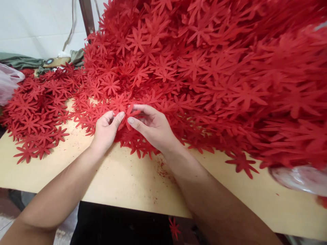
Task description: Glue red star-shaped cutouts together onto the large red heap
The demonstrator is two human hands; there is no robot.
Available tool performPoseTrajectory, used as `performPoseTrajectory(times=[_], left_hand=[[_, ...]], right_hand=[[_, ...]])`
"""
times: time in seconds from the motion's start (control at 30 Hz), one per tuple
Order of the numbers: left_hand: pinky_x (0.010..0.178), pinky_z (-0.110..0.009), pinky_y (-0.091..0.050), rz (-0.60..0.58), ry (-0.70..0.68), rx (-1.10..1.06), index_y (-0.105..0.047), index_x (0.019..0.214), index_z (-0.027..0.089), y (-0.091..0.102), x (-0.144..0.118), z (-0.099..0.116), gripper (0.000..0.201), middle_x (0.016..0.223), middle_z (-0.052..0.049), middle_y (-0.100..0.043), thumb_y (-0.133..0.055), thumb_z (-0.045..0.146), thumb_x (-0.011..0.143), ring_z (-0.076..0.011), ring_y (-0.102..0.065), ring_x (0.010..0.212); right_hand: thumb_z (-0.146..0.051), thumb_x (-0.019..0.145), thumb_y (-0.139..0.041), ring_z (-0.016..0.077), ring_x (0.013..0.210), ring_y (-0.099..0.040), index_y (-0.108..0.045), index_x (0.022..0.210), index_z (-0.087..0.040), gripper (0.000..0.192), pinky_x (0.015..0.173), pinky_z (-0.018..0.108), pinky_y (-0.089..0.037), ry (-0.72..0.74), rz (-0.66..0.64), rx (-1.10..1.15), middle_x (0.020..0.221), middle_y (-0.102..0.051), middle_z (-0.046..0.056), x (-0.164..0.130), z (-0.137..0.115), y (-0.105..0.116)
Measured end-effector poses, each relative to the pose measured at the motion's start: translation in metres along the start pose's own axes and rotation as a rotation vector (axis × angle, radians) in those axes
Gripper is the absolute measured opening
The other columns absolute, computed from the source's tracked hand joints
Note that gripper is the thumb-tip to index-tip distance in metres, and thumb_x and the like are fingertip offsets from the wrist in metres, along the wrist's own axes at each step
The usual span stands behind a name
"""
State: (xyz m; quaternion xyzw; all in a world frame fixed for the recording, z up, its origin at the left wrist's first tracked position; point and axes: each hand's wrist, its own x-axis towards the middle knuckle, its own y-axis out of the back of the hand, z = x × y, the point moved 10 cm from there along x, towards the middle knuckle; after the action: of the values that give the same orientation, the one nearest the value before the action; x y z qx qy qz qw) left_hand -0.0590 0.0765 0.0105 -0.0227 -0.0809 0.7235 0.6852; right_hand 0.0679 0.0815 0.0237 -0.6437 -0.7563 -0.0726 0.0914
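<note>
my left hand (106, 129) and right hand (150, 126) pinch one red flower (127, 115) between closed fingertips, lifting it clear of the pile (204, 75) on the table (122, 177).

Cut-outs (204, 78) (heaped) on table (122, 180)

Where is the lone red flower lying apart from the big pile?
In the head view, the lone red flower lies on the table, right of the right hand, beside clear plastic.

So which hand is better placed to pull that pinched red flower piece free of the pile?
Probably the right hand: its thumb and fingers already wrap the flower piece, while the left hand only presses it with the thumb.
</note>
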Motion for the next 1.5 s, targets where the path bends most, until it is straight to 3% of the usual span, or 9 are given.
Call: performPoseTrajectory(times=[0.17,0.4,0.53,0.67,0.93,1.1,1.27,1.37,1.5], left_hand=[[0.052,-0.021,-0.038,-0.069,0.005,0.054,-0.052,0.059,0.017,-0.007,-0.002,-0.005,0.042,0.053,0.004,-0.049,-0.062,0.054,0.076,-0.0066,-0.042,0.05],[0.059,-0.019,-0.041,-0.062,-0.053,0.04,-0.058,0.07,0.017,-0.004,-0.003,0.0,0.037,0.065,0.003,-0.054,-0.063,0.053,0.075,-0.0069,-0.048,0.06],[0.062,-0.019,-0.042,-0.103,-0.072,0.013,-0.059,0.075,0.018,-0.009,-0.006,0.006,0.036,0.067,0.004,-0.054,-0.068,0.053,0.07,-0.0065,-0.048,0.062],[0.054,-0.017,-0.037,-0.151,-0.002,-0.007,-0.053,0.066,0.016,-0.019,-0.009,0.001,0.04,0.059,0.005,-0.049,-0.075,0.05,0.064,-0.0048,-0.044,0.056],[0.053,-0.016,-0.041,0.038,0.069,-0.194,-0.057,0.071,0.016,0.002,0.004,-0.012,0.034,0.057,0.007,-0.057,-0.082,0.035,0.057,-0.0033,-0.049,0.051],[0.053,-0.017,-0.043,0.094,0.062,-0.266,-0.057,0.068,0.016,0.011,0.008,-0.011,0.034,0.057,0.007,-0.059,-0.083,0.033,0.054,-0.0036,-0.05,0.05],[0.053,-0.016,-0.042,0.098,0.048,-0.255,-0.057,0.067,0.016,0.011,0.009,-0.011,0.037,0.054,0.008,-0.058,-0.085,0.033,0.049,-0.0035,-0.051,0.05],[0.053,-0.015,-0.042,0.102,0.048,-0.245,-0.058,0.066,0.016,0.011,0.008,-0.011,0.038,0.054,0.008,-0.058,-0.086,0.034,0.048,-0.0034,-0.052,0.051],[0.055,-0.014,-0.042,0.114,0.042,-0.231,-0.059,0.067,0.015,0.011,0.006,-0.011,0.036,0.057,0.007,-0.06,-0.085,0.032,0.05,-0.0029,-0.052,0.053]], right_hand=[[-0.049,0.058,-0.077,0.0114,0.069,-0.057,-0.059,0.075,-0.02,0.038,0.07,0.029,-0.05,-0.096,-0.001,0.124,0.074,-0.062,0.0,0.002,0.013,-0.004],[-0.052,0.073,-0.064,0.0071,0.052,-0.034,-0.042,0.059,-0.02,0.041,0.051,0.025,-0.03,-0.05,0.069,-0.066,0.055,-0.037,-0.005,0.002,0.006,0.008],[-0.054,0.081,-0.054,0.007,0.051,-0.027,-0.031,0.056,-0.021,0.048,0.05,0.027,-0.022,0.015,0.092,-0.258,0.053,-0.028,-0.005,-0.001,-0.002,0.007],[-0.053,0.081,-0.055,0.0068,0.052,-0.025,-0.03,0.058,-0.021,0.047,0.051,0.026,-0.022,-0.004,0.098,-0.253,0.054,-0.026,-0.006,-0.003,0.005,0.003],[-0.056,0.058,-0.076,0.006,0.057,-0.042,-0.05,0.069,-0.02,0.046,0.058,0.023,-0.038,-0.096,-0.079,0.229,0.063,-0.049,-0.005,0.004,0.012,-0.009],[-0.051,0.058,-0.078,0.0054,0.053,-0.046,-0.052,0.066,-0.019,0.042,0.055,0.022,-0.04,-0.112,-0.045,0.244,0.057,-0.051,-0.005,0.007,0.014,0.001],[-0.055,0.058,-0.076,0.0071,0.059,-0.054,-0.052,0.075,-0.021,0.045,0.057,0.023,-0.047,-0.162,-0.036,0.273,0.066,-0.057,-0.004,0.004,0.016,-0.003],[-0.05,0.06,-0.077,0.0051,0.055,-0.05,-0.055,0.075,-0.019,0.04,0.056,0.022,-0.046,-0.14,-0.083,0.238,0.064,-0.056,-0.005,0.004,0.014,-0.009],[-0.036,0.063,-0.077,0.004,0.056,-0.048,-0.058,0.07,-0.017,0.028,0.058,0.021,-0.043,-0.099,-0.032,0.2,0.062,-0.056,-0.005,0.005,0.012,-0.003]])
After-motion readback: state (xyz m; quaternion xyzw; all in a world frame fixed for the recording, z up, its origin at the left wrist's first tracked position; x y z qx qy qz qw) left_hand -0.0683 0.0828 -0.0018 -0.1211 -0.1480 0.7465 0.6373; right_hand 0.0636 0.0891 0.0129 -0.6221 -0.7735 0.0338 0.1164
